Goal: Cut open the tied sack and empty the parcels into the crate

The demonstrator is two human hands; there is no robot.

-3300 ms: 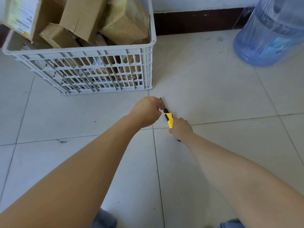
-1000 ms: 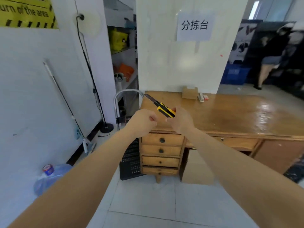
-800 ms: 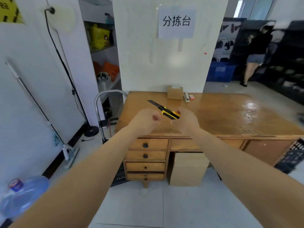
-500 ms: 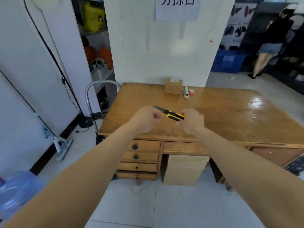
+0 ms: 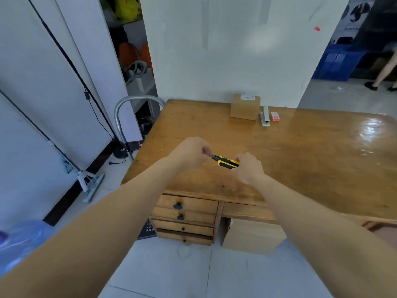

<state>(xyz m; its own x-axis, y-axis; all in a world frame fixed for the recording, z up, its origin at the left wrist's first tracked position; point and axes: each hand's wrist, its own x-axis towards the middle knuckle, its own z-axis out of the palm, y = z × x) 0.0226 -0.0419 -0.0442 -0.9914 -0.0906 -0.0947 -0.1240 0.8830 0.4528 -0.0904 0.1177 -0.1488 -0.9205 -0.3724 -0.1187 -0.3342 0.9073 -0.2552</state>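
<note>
Single view, head-worn, wide-angle. Aimed forward and down across the desk [image 5: 305,160] from beyond its front left corner, toward the wall [image 5: 236,50] behind its far edge. Left hand [image 5: 190,152] and right hand [image 5: 249,167] are framed centrally, close in.

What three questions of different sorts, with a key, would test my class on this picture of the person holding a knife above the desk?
1. True or false: the right hand grips the utility knife by its yellow and black handle.
2. Multiple choice: the stapler lies between the cardboard box and (a) a small red box, (b) a mug, (c) a phone.
3. Short answer: which piece of furniture lies beneath the knife?

Key: 1 true; 2 a; 3 the wooden desk.
</note>
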